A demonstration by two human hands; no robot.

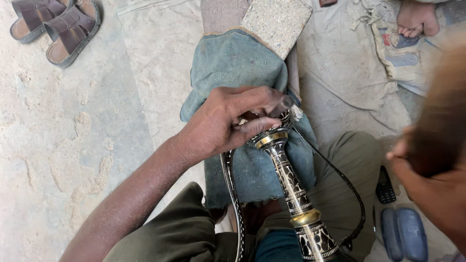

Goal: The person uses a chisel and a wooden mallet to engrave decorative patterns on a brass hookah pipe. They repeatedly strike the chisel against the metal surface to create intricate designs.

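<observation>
A: What is staying hidden or hard to read here?

B: The right hand (432, 179) is sitting blurred at the right edge, so I cannot tell how open it is or whether it is holding anything. The ornate staff (291, 184) is running off the bottom edge, and its top is disappearing under the left hand (228, 123). A bare foot (416, 18) is being cut off at the upper right.

A: How many of each are showing?

B: One blue cloth (233, 63) in the centre, one block (275, 22) above it, two sandals (53, 24) upper left, one phone (385, 187) lower right.

A: And the left hand?

B: It is curling narrowly around the staff's metal collar at the centre, fingertips pressing on it.
</observation>
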